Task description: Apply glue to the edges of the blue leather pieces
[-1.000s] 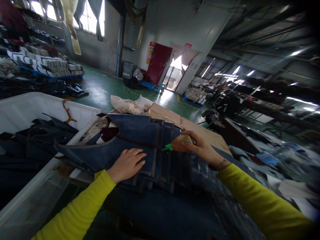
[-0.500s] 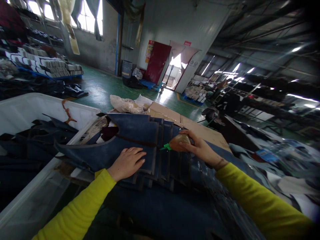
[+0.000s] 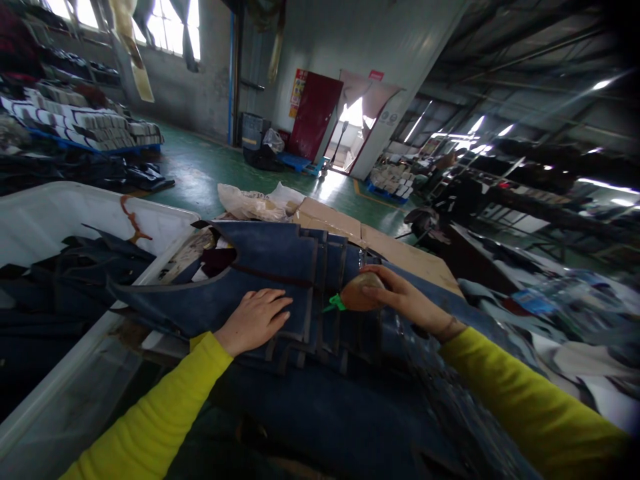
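Dark blue, leather-like cut pieces (image 3: 280, 250) lie overlapped like steps, their edges showing in a row. My left hand (image 3: 256, 321) rests flat on the top piece, fingers spread. My right hand (image 3: 395, 293) is wrapped round a brownish squeeze bottle (image 3: 361, 292) with a green nozzle, held tilted on its side. The nozzle points left and down over the stepped edges, just right of the top piece. I cannot tell whether its tip touches them.
A white plastic bin (image 3: 170, 250) with more dark blue pieces stands at the left. Behind the stack lie flattened cardboard (image 3: 405, 250) and a crumpled whitish bag (image 3: 250, 202). At the right are loose material scraps (image 3: 585, 363) and clear plastic (image 3: 575, 300).
My right hand and the bottle have moved slightly down, the nozzle now a little lower over the edges. My left hand stays on the top piece. The view has shifted slightly.
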`<state>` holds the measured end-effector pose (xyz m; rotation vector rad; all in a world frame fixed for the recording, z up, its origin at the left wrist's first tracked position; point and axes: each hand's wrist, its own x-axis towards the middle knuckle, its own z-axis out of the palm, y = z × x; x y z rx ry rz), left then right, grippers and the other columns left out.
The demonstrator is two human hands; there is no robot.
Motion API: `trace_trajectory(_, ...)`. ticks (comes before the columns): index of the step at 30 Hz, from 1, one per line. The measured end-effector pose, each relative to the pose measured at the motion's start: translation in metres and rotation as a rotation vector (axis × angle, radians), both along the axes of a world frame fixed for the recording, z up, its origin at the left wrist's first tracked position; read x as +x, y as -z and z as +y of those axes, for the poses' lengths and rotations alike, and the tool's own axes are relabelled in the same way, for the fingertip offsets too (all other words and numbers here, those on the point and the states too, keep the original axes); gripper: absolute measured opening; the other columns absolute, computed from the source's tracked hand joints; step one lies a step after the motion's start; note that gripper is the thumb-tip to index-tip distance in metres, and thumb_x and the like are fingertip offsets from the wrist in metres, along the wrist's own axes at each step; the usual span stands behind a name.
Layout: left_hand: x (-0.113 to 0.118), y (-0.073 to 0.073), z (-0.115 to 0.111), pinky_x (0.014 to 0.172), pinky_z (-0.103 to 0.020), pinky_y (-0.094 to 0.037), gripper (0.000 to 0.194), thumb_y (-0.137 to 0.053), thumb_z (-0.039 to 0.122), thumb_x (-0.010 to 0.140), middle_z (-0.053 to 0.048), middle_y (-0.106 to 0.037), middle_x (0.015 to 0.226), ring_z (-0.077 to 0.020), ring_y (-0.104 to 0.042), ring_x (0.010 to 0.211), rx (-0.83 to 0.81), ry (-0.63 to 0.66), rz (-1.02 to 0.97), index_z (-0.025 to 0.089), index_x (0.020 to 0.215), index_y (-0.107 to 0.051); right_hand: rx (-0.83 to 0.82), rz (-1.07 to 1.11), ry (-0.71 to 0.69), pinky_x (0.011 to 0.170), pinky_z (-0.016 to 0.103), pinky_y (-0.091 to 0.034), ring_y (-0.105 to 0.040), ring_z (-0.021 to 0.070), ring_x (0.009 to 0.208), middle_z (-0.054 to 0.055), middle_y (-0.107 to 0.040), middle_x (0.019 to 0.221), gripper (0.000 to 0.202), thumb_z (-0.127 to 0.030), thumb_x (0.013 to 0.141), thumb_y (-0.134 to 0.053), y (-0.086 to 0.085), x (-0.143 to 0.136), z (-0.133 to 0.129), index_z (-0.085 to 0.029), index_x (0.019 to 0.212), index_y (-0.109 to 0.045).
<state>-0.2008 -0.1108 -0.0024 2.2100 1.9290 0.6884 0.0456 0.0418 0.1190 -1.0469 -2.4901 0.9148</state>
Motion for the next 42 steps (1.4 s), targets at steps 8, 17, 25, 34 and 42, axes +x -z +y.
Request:
trace_trajectory(8, 0.001, -0.001, 0.0, 0.093, -0.038, -0.034, 0.042, -0.026, 0.044, 0.093, -0.004, -0.048, 0.132, -0.0212, -0.041, 0.119, -0.007, 0.0, -0.004, 0.028, 0.124, -0.051, -0.1, 0.0, -0.037, 0.085, 0.038, -0.049, -0.056, 0.0266, 0.099, 0.004, -0.061, 0.103, 0.042, -0.048, 0.075, -0.059, -0.006, 0.006, -0.021, -0.024, 0.109, -0.052)
trace_trajectory(17, 0.0, -0.001, 0.001, 0.093, -0.039, -0.033, 0.042, -0.027, 0.044, 0.093, -0.004, -0.047, 0.133, -0.0215, -0.042, 0.12, -0.012, -0.006, 0.015, 0.028, 0.125, -0.049, -0.179, -0.006, -0.086, 0.087, 0.034, -0.047, -0.055, 0.0247, 0.101, 0.004, -0.059, 0.108, 0.042, -0.045, 0.076, -0.06, -0.007, 0.013, -0.031, -0.025, 0.112, -0.05)
trace_trajectory(25, 0.001, -0.003, 0.0, 0.091, -0.038, -0.034, 0.042, -0.026, 0.043, 0.093, -0.003, -0.047, 0.133, -0.0215, -0.042, 0.119, -0.016, -0.002, 0.032, 0.028, 0.125, -0.049, -0.176, -0.026, -0.111, 0.086, 0.034, -0.047, -0.056, 0.0245, 0.1, 0.004, -0.058, 0.108, 0.043, -0.044, 0.078, -0.059, -0.008, 0.016, -0.039, -0.026, 0.115, -0.048)
trace_trajectory(34, 0.001, -0.002, 0.001, 0.092, -0.038, -0.033, 0.041, -0.027, 0.044, 0.093, -0.003, -0.047, 0.133, -0.0215, -0.042, 0.119, -0.012, -0.004, 0.026, 0.027, 0.124, -0.05, -0.146, 0.005, -0.135, 0.084, 0.033, -0.049, -0.055, 0.0243, 0.101, 0.006, -0.055, 0.112, 0.042, -0.041, 0.08, -0.057, -0.007, 0.018, -0.044, -0.025, 0.117, -0.045)
trace_trajectory(42, 0.0, 0.0, 0.001, 0.091, -0.039, -0.034, 0.041, -0.027, 0.043, 0.093, -0.003, -0.048, 0.132, -0.0212, -0.042, 0.119, -0.001, -0.006, 0.028, 0.028, 0.124, -0.049, -0.06, 0.013, -0.192, 0.085, 0.032, -0.048, -0.052, 0.0236, 0.106, 0.006, -0.051, 0.117, 0.04, -0.038, 0.082, -0.056, -0.002, 0.016, -0.037, -0.026, 0.118, -0.042)
